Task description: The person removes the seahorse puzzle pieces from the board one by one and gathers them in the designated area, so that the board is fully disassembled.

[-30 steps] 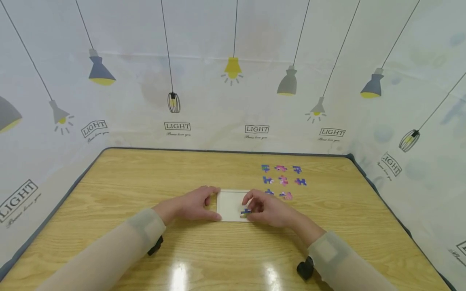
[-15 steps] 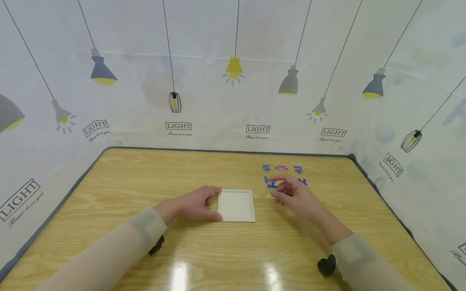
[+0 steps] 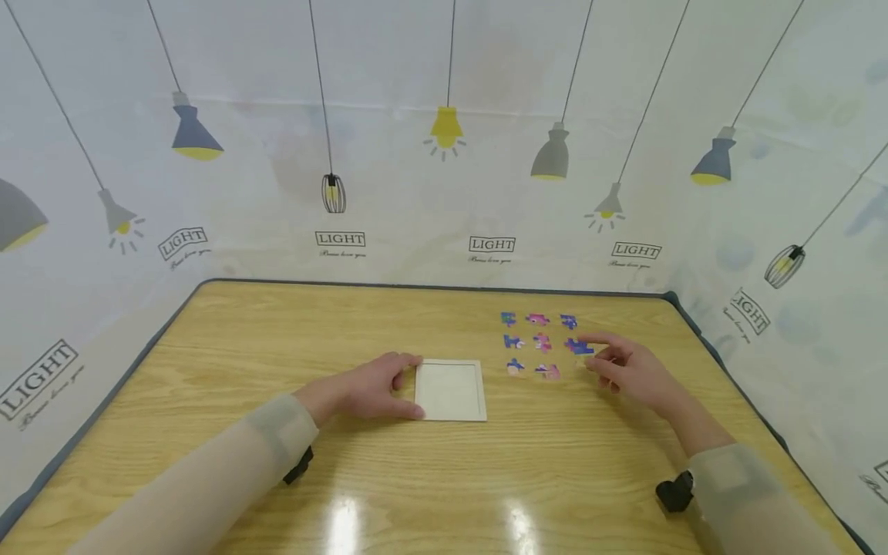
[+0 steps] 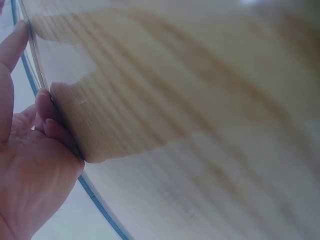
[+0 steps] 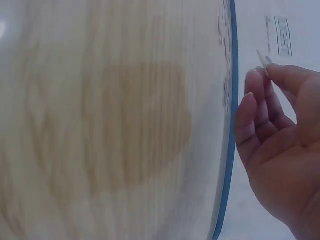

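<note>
A square, cream-white puzzle tray [image 3: 449, 391] with a raised rim lies flat on the wooden table. My left hand [image 3: 371, 387] holds its left side, the thumb at the near corner and the forefinger at the far one. In the left wrist view, this left hand [image 4: 37, 150] lies low at the table surface. My right hand [image 3: 634, 374] pinches a blue and pale puzzle piece [image 3: 584, 351] between thumb and forefinger, right of the laid-out pieces. Edge-on, the piece [image 5: 262, 57] looks thin at the fingertips of the right hand [image 5: 280, 120]. It partly overlaps another blue piece behind it.
Several blue and pink puzzle pieces [image 3: 542, 343] lie apart in rows behind and right of the tray. The wooden table [image 3: 430, 486] has a dark edge, and a pale wall cloth [image 3: 409, 200] printed with lamps surrounds it.
My right hand has lifted the puzzle piece out of the tray's right side and carried it right, past the rows of pieces. The left hand stays at the tray.
</note>
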A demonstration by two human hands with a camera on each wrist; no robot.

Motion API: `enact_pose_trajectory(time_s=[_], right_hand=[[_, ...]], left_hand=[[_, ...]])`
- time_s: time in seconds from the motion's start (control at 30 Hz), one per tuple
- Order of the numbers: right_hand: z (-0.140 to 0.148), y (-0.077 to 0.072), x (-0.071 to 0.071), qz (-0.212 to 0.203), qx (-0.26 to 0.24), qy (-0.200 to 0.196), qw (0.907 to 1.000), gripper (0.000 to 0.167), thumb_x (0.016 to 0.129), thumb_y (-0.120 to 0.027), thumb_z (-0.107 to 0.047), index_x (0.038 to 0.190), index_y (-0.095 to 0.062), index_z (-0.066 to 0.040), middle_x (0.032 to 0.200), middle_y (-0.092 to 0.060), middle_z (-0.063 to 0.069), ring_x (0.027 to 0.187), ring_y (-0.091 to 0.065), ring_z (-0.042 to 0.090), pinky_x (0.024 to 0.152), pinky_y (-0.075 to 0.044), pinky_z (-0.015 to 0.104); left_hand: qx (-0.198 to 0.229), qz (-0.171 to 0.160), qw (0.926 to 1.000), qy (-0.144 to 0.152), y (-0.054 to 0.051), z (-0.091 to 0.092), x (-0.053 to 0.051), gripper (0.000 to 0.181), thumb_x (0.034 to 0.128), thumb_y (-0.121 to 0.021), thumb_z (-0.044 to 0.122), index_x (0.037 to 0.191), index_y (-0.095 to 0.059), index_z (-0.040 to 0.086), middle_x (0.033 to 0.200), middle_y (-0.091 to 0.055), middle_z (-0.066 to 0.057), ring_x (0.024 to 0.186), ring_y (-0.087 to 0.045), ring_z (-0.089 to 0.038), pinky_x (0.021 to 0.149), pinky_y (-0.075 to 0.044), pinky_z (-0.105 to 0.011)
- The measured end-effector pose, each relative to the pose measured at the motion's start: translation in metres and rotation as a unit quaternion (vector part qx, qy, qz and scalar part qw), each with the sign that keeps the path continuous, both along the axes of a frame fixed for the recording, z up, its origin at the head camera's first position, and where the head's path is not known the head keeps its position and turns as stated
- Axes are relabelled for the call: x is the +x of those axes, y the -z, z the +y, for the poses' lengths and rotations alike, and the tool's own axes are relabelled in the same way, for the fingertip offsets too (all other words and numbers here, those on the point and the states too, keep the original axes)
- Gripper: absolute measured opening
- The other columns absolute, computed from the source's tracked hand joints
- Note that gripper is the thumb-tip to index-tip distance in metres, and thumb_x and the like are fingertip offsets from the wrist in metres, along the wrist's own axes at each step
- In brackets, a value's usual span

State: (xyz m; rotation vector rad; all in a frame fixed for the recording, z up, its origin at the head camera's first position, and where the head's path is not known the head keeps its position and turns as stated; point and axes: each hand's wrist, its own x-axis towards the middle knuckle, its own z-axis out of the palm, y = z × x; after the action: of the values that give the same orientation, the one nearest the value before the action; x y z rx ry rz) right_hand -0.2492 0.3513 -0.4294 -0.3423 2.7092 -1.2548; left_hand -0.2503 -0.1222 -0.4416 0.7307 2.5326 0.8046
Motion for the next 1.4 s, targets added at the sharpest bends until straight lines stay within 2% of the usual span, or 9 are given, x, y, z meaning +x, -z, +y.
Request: enact_pose_trajectory(time_s=[0.2,0.3,0.4,0.6,0.77,1.0,1.4], right_hand=[[0.014,0.007,-0.004,-0.060,0.053,-0.009,0.9968,0.047,0.115,-0.060,-0.025,0.159,-0.055,-0.008,0.088,-0.063,0.009,0.075,-0.058,0.021,0.070,-0.050,0.034],[0.011,0.010,-0.009,-0.055,0.096,-0.015,0.9938,0.047,0.114,-0.060,-0.030,0.157,-0.057,-0.010,0.085,-0.061,0.006,0.074,-0.056,0.021,0.072,-0.046,0.035],[0.007,0.012,-0.012,-0.050,0.111,-0.012,0.9925,0.048,0.113,-0.061,-0.031,0.157,-0.058,-0.012,0.086,-0.059,0.005,0.074,-0.054,0.022,0.070,-0.044,0.035],[0.010,0.017,-0.012,-0.073,0.081,0.005,0.9940,0.053,0.110,-0.068,-0.030,0.157,-0.057,-0.009,0.091,-0.060,0.005,0.076,-0.054,0.021,0.067,-0.045,0.032],[0.014,0.019,-0.013,-0.079,0.056,0.003,0.9953,0.051,0.107,-0.073,-0.031,0.150,-0.060,-0.007,0.096,-0.059,0.005,0.077,-0.054,0.020,0.067,-0.046,0.032],[0.013,0.018,-0.013,-0.080,0.055,0.012,0.9952,0.046,0.108,-0.072,-0.032,0.144,-0.062,-0.005,0.092,-0.058,0.004,0.074,-0.054,0.019,0.066,-0.047,0.031],[0.016,0.020,-0.012,-0.087,0.055,0.011,0.9947,0.044,0.109,-0.070,-0.029,0.144,-0.061,-0.004,0.091,-0.058,0.005,0.075,-0.056,0.021,0.067,-0.050,0.032]], left_hand=[[0.001,0.001,1.0000,0.003,-0.001,0.001,-0.002,0.096,0.0961,-0.085,0.047,0.168,-0.039,0.003,0.108,-0.051,-0.006,0.101,-0.048,-0.020,0.089,-0.040,-0.039],[0.001,0.007,1.0000,0.005,-0.001,0.000,-0.003,0.096,0.0962,-0.085,0.047,0.168,-0.038,0.003,0.107,-0.051,-0.006,0.100,-0.048,-0.019,0.088,-0.040,-0.038],[-0.002,0.013,0.9999,0.008,0.000,-0.002,-0.004,0.096,0.0965,-0.084,0.046,0.168,-0.038,0.001,0.106,-0.051,-0.006,0.098,-0.048,-0.019,0.088,-0.040,-0.037],[-0.003,0.010,0.9999,0.011,-0.001,-0.002,-0.003,0.097,0.0969,-0.084,0.047,0.168,-0.038,0.001,0.106,-0.052,-0.006,0.099,-0.048,-0.019,0.089,-0.040,-0.038],[-0.005,0.010,0.9999,0.009,-0.001,-0.003,-0.003,0.096,0.0972,-0.083,0.048,0.168,-0.037,0.001,0.107,-0.052,-0.006,0.099,-0.048,-0.019,0.089,-0.040,-0.038],[-0.003,0.013,0.9999,0.007,0.001,-0.003,-0.003,0.097,0.0969,-0.084,0.048,0.168,-0.038,0.002,0.107,-0.052,-0.005,0.100,-0.048,-0.019,0.089,-0.041,-0.038],[0.006,0.010,0.9999,0.012,-0.001,0.000,0.000,0.096,0.0967,-0.085,0.045,0.167,-0.038,0.000,0.107,-0.052,-0.006,0.100,-0.048,-0.019,0.090,-0.041,-0.039]])
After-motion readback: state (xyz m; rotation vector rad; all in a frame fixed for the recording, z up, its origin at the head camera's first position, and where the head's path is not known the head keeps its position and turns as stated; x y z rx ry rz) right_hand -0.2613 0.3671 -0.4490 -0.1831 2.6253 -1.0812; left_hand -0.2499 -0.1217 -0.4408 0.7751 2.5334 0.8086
